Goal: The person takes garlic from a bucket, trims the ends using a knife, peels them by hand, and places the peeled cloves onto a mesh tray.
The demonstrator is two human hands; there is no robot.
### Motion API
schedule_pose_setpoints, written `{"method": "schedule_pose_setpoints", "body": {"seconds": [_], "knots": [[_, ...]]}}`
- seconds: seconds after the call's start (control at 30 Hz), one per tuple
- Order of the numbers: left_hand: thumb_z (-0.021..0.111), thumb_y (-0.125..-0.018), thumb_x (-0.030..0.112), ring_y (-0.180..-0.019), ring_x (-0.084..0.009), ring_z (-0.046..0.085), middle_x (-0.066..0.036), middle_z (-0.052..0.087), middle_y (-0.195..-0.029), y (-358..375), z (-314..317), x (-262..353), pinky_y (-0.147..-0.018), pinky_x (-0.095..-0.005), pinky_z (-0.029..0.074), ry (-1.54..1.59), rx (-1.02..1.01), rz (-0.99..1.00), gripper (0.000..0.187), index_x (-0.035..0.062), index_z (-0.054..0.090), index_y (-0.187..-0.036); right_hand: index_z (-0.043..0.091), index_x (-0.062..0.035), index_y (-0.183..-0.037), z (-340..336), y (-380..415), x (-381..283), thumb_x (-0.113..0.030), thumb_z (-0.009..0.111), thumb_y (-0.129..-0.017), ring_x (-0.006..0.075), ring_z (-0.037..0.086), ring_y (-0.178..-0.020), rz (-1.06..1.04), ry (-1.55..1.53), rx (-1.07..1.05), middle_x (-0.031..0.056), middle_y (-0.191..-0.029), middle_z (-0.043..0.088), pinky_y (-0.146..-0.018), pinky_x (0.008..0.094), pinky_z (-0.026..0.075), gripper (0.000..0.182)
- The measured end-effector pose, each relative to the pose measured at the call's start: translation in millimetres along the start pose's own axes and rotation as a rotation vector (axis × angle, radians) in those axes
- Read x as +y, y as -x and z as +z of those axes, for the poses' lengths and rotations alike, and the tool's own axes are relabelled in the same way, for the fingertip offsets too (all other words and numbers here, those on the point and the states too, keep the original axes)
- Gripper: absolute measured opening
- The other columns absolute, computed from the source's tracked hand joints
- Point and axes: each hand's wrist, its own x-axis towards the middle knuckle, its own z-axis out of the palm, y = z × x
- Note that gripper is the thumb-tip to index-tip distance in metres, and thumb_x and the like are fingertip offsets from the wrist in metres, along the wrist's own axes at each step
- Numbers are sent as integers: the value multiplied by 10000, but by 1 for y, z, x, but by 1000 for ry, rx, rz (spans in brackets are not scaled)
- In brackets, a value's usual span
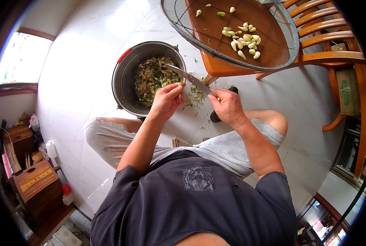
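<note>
My left hand [166, 100] is at the bucket's right rim. Its fingertips pinch a small bulb with a green stem [181, 81], mostly hidden by the fingers. My right hand [228, 106] grips the handle of a knife [197, 84]. The blade points up and left, crossing the rim beside the pinched bulb. The metal bucket [120, 90] stands on the floor, partly filled with a heap of untrimmed bulbs [154, 76] with stalks and roots. On the round mesh sieve [291, 45] lie several trimmed white bulbs [246, 39] with greenish ends.
The sieve rests on a wooden chair [222, 61] at the upper right, its slatted back beyond. Green trimmings [196, 96] litter the floor right of the bucket. A red grip [124, 55] sits on the bucket's handle. Wooden boxes [37, 180] stand at the far left.
</note>
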Motion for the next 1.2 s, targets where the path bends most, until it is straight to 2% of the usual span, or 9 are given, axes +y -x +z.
{"method": "schedule_pose_setpoints", "body": {"seconds": [0.13, 0.23, 0.53, 0.63, 0.73, 0.87, 1.07, 1.13, 1.2], "knots": [[592, -889, 105, -617, -85, 529, -16, 574, -719, 3, 0, -3, -574, -225, 438, -75, 26, -30, 177, -33, 618, -998, 662, -58, -933, 1, 0, -3, -97, 607, -784, 324, 599, -706, -73, 77, -10, 131, -768, 612, -632, 376, 488, 163], [587, -888, 91, -591, -89, 517, -23, 565, -708, 6, 4, -6, -557, -230, 433, -75, 41, -25, 150, -38, 614, -960, 657, -36, -979, 5, 1, -3, -58, 620, -792, 282, 582, -645, -154, 137, -23, 128, -740, 597, -587, 337, 465, 191], [604, -847, 35, -555, -96, 500, -36, 552, -685, 6, 0, -7, -500, -236, 415, -165, 85, -11, 81, -41, 610, -874, 644, -48, -939, 6, 1, -5, -41, 616, -776, 286, 558, -622, -251, 230, -25, 112, -695, 563, -570, 372, 455, 166], [621, -839, 52, -550, -90, 498, -32, 558, -678, 11, 6, -2, -501, -231, 415, -230, 96, 17, 101, -42, 621, -876, 638, -39, -879, 4, 5, -3, -86, 586, -790, 312, 583, -670, -176, 316, -69, 136, -722, 587, -609, 398, 475, 114], [631, -836, 65, -556, -78, 497, -22, 564, -676, 19, 14, 8, -506, -217, 412, -260, 90, 3, 139, -46, 635, -918, 631, -70, -814, -2, 6, 21, -129, 534, -780, 333, 608, -752, 170, 511, -248, 140, -794, 624, -673, 423, 494, 118], [648, -828, 79, -572, -84, 516, -28, 573, -689, 26, 37, 30, -512, -210, 407, -493, 52, 97, 180, -55, 642, -948, 624, -16, -792, -14, 5, 17, -141, 500, -786, 367, 607, -809, 380, 487, -323, 209, -833, 631, -742, 452, 481, 176], [682, -808, 191, -573, -85, 544, -40, 587, -680, -9, 133, 96, -523, -209, 432, -1095, -143, 377, 320, -81, 634, -969, 597, 5, -770, -9, 0, 13, -157, 547, -797, 393, 584, -758, 228, 347, -298, 224, -772, 603, -689, 443, 465, 171], [693, -795, 255, -524, -80, 539, -42, 581, -604, -35, 151, 104, -469, -232, 421, -1143, -214, 413, 286, -22, 668, -859, 601, 7, -775, -7, 0, 12, -155, 551, -799, 390, 581, -741, 257, 308, -302, 221, -759, 601, -676, 434, 463, 171], [685, -810, 307, -541, -96, 562, -46, 597, -629, -49, 155, 114, -494, -238, 453, -1165, -182, 508, 330, -18, 662, -858, 607, 9, -787, -10, -2, 11, -156, 556, -801, 386, 581, -727, 268, 289, -292, 219, -752, 601, -665, 425, 462, 173]]}}
